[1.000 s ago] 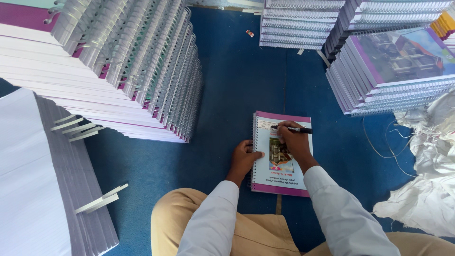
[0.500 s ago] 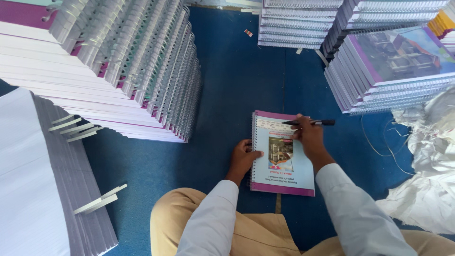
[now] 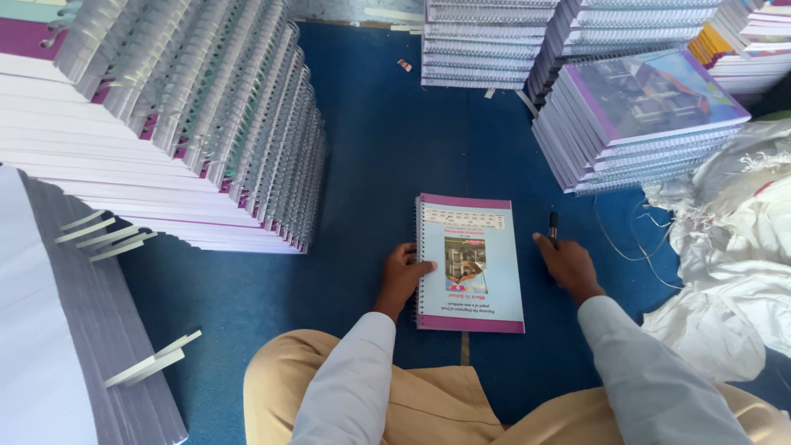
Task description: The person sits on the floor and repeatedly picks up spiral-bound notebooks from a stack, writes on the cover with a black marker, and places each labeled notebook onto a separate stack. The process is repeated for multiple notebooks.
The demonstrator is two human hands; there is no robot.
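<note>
A spiral-bound notebook with a pale blue cover, a purple border and a small picture lies flat on the blue floor in front of my knees. My left hand rests on its left, coil-bound edge with the thumb on the cover. To the right of the notebook, my right hand lies on the floor, fingers curled over a black pen whose tip sticks out beyond the fingers.
A long leaning row of spiral notebooks fills the left. More stacks stand at the back and right. Tall paper piles with tabs sit near left. Crumpled white sacking lies at right.
My right hand, which held the pen over the notebook's top, has moved right off the cover and down to the floor beside it. The left hand has stayed on the spine edge.
</note>
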